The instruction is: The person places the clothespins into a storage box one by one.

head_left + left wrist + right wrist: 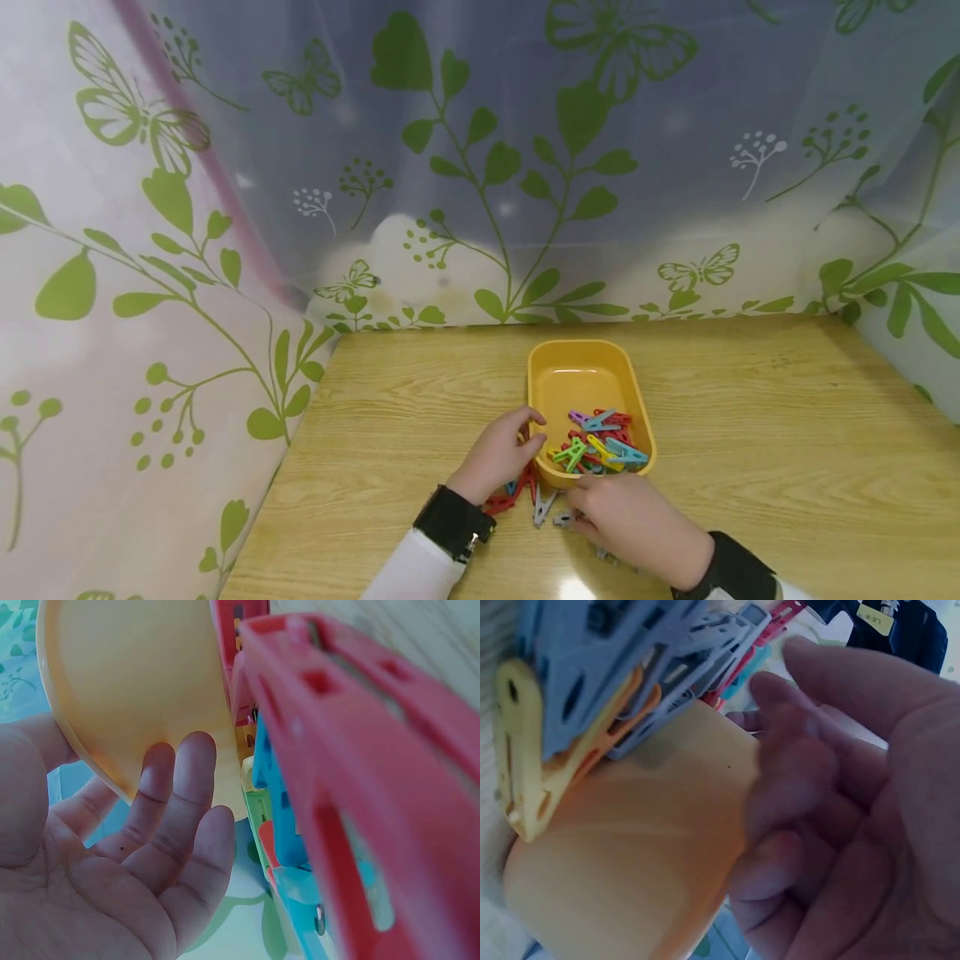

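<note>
A yellow plastic basin (551, 379) sits on the table, several coloured clothespins (602, 450) piled in its near half. My left hand (495, 458) grips its left rim, with thumb and forefinger over the edge and the other fingers along the outer wall (127, 682). At the near wall is my right hand (637, 517), its fingers loosely bent with nothing visible between them. More clothespins lie in front of the basin: a red clothespin (330, 742), a blue clothespin (281, 817), a grey clothespin (543, 508) and a yellow clothespin (517, 712). My right hand partly hides this group.
The wood-grain table (420, 392) extends to both sides of the basin. A printed curtain (465, 275) with green leaves and butterflies hangs along its back and sides. Black bands (450, 521) wrap both wrists.
</note>
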Demonstrator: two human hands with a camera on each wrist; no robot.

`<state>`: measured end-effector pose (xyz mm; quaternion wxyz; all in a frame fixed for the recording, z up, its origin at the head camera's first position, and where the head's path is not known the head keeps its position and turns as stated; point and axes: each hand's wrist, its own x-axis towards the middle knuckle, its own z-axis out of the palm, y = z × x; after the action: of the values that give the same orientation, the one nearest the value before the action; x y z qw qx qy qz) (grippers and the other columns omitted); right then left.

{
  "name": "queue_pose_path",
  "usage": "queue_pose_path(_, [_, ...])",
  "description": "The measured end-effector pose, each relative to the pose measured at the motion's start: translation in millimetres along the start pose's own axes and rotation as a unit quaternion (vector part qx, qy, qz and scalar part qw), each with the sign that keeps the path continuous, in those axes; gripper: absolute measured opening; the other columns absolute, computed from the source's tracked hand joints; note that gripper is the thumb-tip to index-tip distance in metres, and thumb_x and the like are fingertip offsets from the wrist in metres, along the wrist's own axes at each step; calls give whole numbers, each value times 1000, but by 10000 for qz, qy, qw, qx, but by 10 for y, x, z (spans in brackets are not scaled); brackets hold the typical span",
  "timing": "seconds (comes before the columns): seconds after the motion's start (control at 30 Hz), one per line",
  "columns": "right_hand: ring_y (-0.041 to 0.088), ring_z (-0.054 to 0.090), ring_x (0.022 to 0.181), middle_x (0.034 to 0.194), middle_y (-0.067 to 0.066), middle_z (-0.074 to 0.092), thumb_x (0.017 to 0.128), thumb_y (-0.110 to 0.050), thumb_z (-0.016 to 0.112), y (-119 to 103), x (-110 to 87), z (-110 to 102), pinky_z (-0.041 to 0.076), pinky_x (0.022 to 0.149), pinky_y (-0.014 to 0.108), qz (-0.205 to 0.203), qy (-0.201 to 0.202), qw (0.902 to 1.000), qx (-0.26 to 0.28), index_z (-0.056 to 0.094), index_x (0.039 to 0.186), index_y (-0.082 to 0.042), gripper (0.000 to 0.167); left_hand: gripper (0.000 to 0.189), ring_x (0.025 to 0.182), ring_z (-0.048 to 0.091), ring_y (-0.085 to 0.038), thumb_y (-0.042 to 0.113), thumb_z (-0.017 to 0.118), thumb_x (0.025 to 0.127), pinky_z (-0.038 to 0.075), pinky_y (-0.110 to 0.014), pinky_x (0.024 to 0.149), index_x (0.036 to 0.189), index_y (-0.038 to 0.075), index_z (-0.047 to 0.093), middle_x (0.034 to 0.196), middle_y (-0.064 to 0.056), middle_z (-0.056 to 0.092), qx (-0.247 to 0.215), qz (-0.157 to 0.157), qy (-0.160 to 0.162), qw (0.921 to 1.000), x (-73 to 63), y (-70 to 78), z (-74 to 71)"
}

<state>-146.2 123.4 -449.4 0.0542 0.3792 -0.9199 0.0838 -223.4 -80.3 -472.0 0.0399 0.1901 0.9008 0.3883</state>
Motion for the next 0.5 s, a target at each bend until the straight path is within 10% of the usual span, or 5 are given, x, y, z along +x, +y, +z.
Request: queue_pose_path(0.5, [4, 53, 60, 70, -11, 59, 85, -18, 82, 21, -49, 153, 43, 54, 28, 272, -580, 9979, 7, 67, 75, -18, 18, 22, 73, 51, -10, 22, 65, 103, 43, -25, 61, 122, 11, 66, 87, 2, 55, -6, -118, -26, 9999, 15, -3, 0])
